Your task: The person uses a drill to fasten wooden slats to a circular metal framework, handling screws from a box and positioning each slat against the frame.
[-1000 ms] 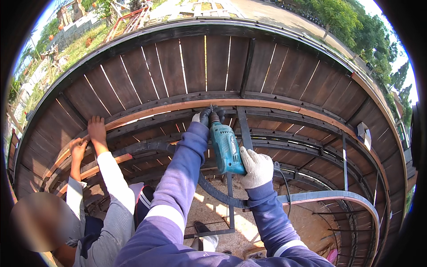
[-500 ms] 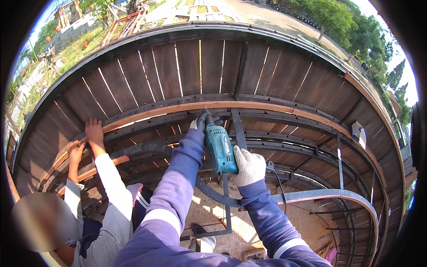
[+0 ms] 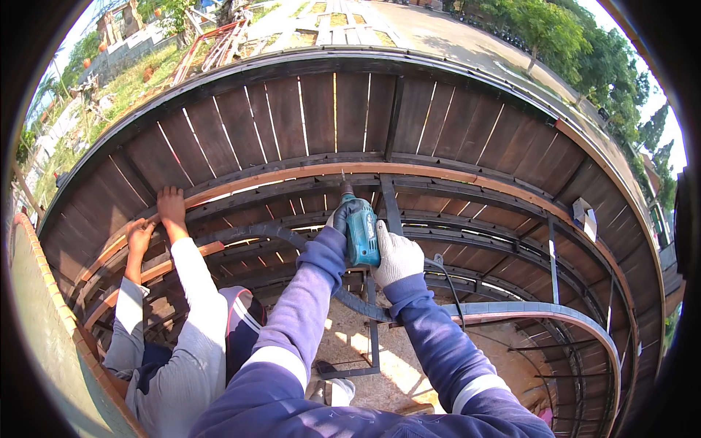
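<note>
A teal power drill [image 3: 360, 235] points away from me, its bit reaching the long curved wooden strip [image 3: 307, 174]. My right hand [image 3: 399, 257], in a white knit glove, grips the rear of the drill. On the left side of the drill's front body, my left hand [image 3: 340, 218], in a dark-palmed glove, is wrapped round it with its fingers partly hidden. The strip lies along a dark curved metal frame [image 3: 285, 191]. Left of me, a co-worker's two bare hands [image 3: 172, 206] rest on the same strip.
Dark slatted boards [image 3: 277, 117] form the curved wall ahead. A small box [image 3: 584, 217] sits on the frame at the right. A black cable [image 3: 454, 292] hangs beside my right arm. Bent flat metal bars [image 3: 540, 312] cross at the right. A co-worker's arm [image 3: 193, 292] is close at the left.
My left hand has drawn back from the chuck onto the drill's body, leaving chuck and bit exposed. The view has shifted slightly; the co-worker's hands stay on the strip.
</note>
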Demonstrator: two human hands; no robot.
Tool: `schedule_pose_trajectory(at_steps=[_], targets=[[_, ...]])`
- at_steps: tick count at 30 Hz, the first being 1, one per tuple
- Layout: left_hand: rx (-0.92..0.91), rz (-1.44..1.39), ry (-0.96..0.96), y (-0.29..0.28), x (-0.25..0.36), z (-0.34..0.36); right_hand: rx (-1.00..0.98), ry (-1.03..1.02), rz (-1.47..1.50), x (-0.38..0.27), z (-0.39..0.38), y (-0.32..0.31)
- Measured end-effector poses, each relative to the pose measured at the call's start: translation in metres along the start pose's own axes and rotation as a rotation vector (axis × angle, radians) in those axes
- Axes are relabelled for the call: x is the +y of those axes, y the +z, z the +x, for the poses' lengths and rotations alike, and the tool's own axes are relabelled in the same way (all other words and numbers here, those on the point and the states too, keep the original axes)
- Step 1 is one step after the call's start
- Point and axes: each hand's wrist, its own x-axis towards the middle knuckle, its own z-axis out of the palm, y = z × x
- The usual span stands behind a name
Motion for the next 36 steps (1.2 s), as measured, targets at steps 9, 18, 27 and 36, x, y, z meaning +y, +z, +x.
schedule_pose_trajectory(at_steps=[9, 18, 27, 36], targets=[[0.114, 0.020, -0.093, 0.032, 0.006, -0.023, -0.064, 0.046, -0.042, 0.002, 0.000, 0.001], [0.041, -0.021, -0.011, 0.013, 0.006, -0.006, -0.063, 0.048, -0.033, 0.002, 0.005, 0.000], [-0.002, -0.039, 0.023, 0.001, 0.006, 0.007, -0.058, 0.037, -0.009, 0.002, 0.011, 0.000], [-0.033, -0.044, 0.022, -0.005, 0.006, 0.013, -0.073, 0.038, -0.036, 0.006, 0.011, 0.006]])
